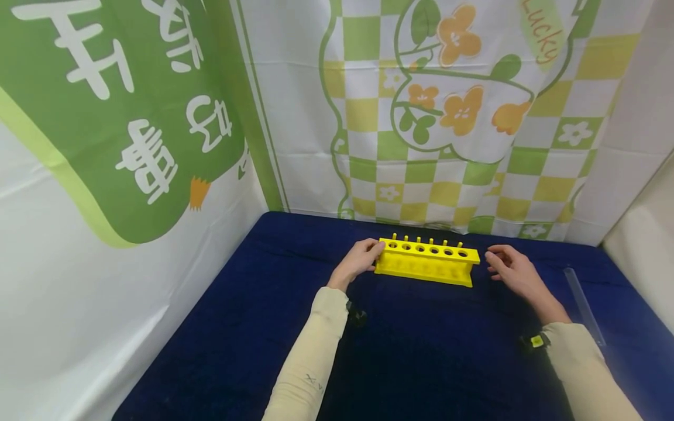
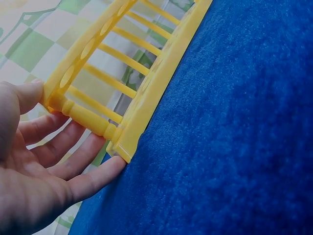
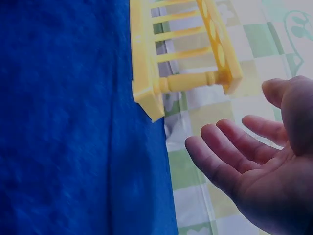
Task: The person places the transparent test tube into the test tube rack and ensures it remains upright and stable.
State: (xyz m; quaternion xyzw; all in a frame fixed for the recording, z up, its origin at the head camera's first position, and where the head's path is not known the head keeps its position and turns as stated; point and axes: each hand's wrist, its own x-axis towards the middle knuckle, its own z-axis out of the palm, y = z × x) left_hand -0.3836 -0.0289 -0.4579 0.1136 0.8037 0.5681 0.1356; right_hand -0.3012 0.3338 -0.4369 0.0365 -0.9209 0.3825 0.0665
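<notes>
A yellow test tube rack point(image 1: 426, 266) stands at the back of the dark blue cloth, with a row of round holes along its top and thin pegs behind. My left hand point(image 1: 360, 257) holds the rack's left end. In the left wrist view, the thumb point(image 2: 30, 95) lies against the top plate while the fingers point(image 2: 88, 155) reach around the end post and the base. Just off the right end, my right hand point(image 1: 513, 269) is apart from the rack. The right wrist view shows its fingers point(image 3: 220, 156) loosely bent with nothing in them.
A long clear strip or tube point(image 1: 584, 307) lies on the blue cloth point(image 1: 221, 327) to the right, beyond my right forearm. Behind the rack hangs a checked, flower-printed curtain point(image 1: 411, 181). A white and green printed curtain point(image 1: 105, 193) closes off the left side.
</notes>
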